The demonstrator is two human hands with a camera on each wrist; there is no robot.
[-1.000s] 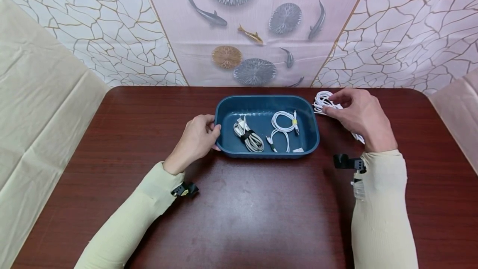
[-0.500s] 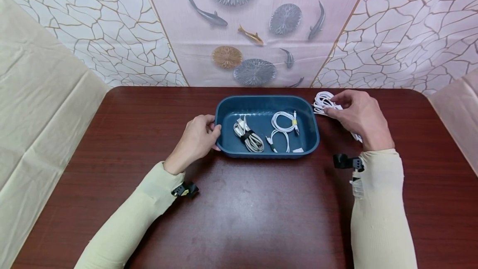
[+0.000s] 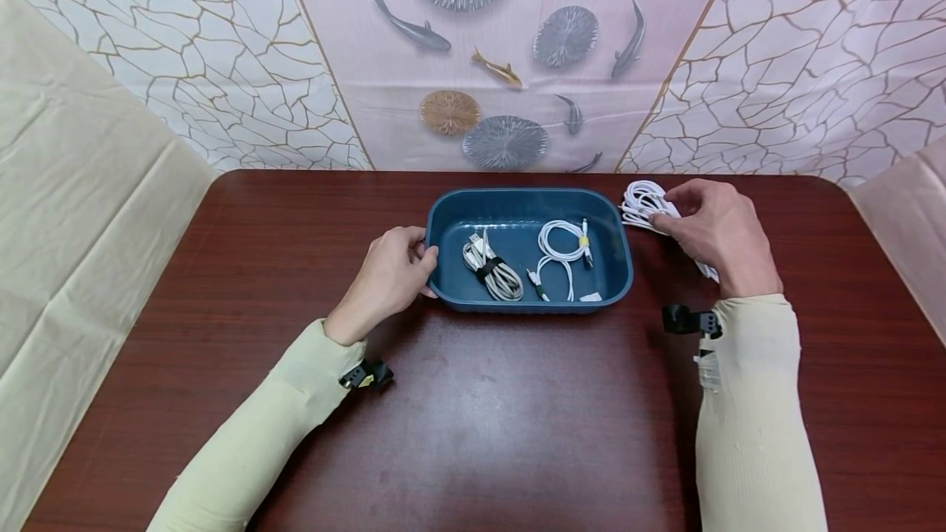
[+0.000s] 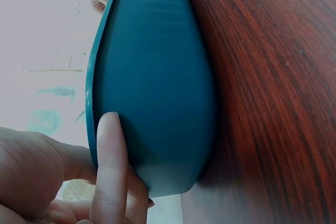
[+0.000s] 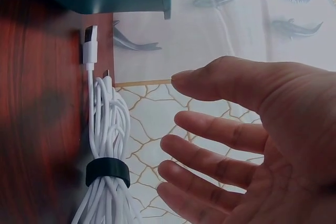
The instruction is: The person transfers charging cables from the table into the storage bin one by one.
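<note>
My left hand [image 3: 393, 273] pinches the left end of a dark blue plastic bin [image 3: 528, 307], thumb over the rim and fingers against the outer wall [image 4: 157, 77]. To the bin's right, my right hand [image 3: 715, 228] hovers above a bundle of white USB cable [image 3: 645, 202]. Its fingers [image 5: 210, 158] are loosely bent, with nothing between them and the thumb. A black strap [image 5: 107, 171] binds that cable, and one USB plug [image 5: 90, 51] points toward the bin. The hand hides part of the bundle in the head view.
Inside the bin lie a greyish cable [image 3: 501, 277] with a black strap, a coiled white cable [image 3: 559, 240] with a yellow tie, and a smaller white cable [image 3: 565, 273]. The brown table [image 3: 473, 417] ends at a patterned cloth backdrop [image 3: 510, 89].
My right hand has shifted very slightly near the white cable bundle, its thumb a little further right. The left hand and the bin have stayed still.
</note>
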